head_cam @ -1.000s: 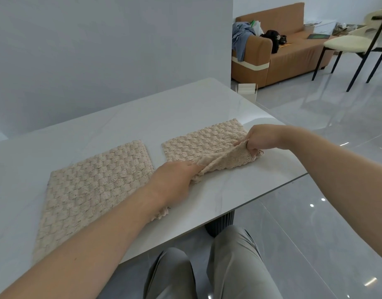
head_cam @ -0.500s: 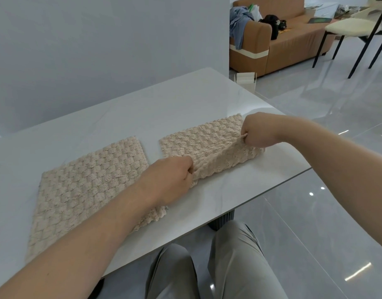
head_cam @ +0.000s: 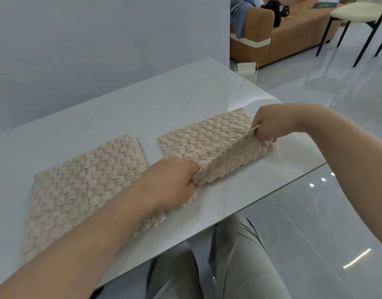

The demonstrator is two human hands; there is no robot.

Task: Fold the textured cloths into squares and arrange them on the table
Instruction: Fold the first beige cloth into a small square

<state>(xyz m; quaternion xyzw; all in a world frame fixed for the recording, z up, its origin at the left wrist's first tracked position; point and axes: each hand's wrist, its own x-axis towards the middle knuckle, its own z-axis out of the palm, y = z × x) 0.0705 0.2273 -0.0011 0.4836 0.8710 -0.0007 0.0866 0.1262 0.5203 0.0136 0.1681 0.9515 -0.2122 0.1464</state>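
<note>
Only the back of the left hand (head_cam: 175,184) showed, its fingers curled under and out of sight where they pinched the near-left corner of the held cloth (head_cam: 207,139); the right hand (head_cam: 270,124) gripped the opposite end of the same raised edge, fingers curled tight round the fabric with the tips buried in it. Between the two hands that edge stood lifted in a ridge, the far half of the held cloth lying flat on the bench (head_cam: 142,100). Left of the held cloth, with a narrow bare strip between, lay a flat cloth (head_cam: 84,180), its near edge partly covered by the left forearm. Both cloths were beige with a bumpy weave. The bench was glossy white, faintly veined, its left side cut off by the frame. Below the held cloth, grey trousers (head_cam: 239,255) showed under the rim. Beyond the held cloth rose a plain pale wall (head_cam: 99,39); far to the right of the held cloth were a glossy tiled floor (head_cam: 337,87), a tan sofa (head_cam: 293,33) with items too small to identify, a chair (head_cam: 358,11) cropped at the top, and a small white object (head_cam: 247,69) I could not make out
</note>
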